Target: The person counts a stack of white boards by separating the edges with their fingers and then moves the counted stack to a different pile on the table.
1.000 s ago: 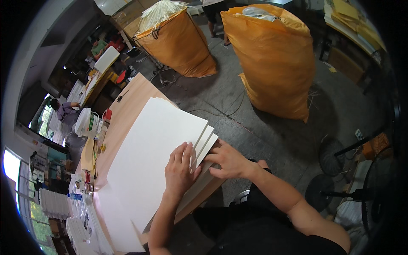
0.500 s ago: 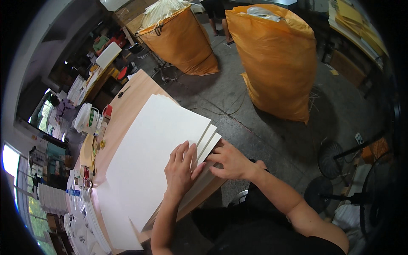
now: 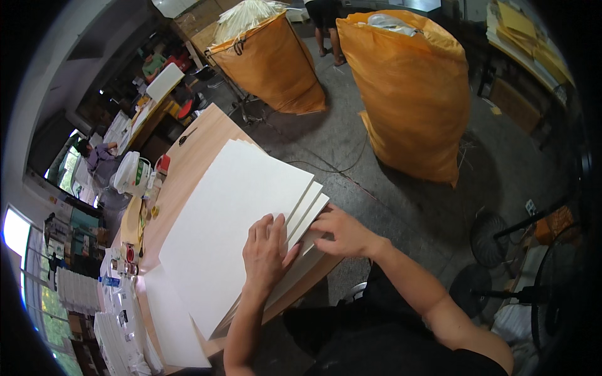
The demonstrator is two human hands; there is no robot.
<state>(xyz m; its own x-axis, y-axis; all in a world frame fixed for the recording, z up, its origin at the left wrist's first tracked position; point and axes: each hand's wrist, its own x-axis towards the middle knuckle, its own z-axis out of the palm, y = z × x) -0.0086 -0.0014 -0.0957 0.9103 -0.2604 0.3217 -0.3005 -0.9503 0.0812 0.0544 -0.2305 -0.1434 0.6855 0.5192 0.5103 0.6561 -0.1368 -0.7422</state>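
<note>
A fanned stack of large white sheets, stiff like paperboard, lies on the wooden table in front of me. My left hand rests flat on the top sheet near its right edge, fingers stretched out and thumb toward the edge. At the stepped right edges of the stack, my right hand has its fingers bent against the sheets. Some of its fingertips are hidden at the edge. Another white sheet lies apart at the near left, partly under the stack.
The wooden table carries scissors, a white bucket and tape rolls along its left side. Two tall orange sacks stand on the floor beyond. Black fans are at the right. Other people are farther off.
The view has shifted slightly. My right hand has shifted slightly along the sheets' edge; my left hand stays flat on the stack.
</note>
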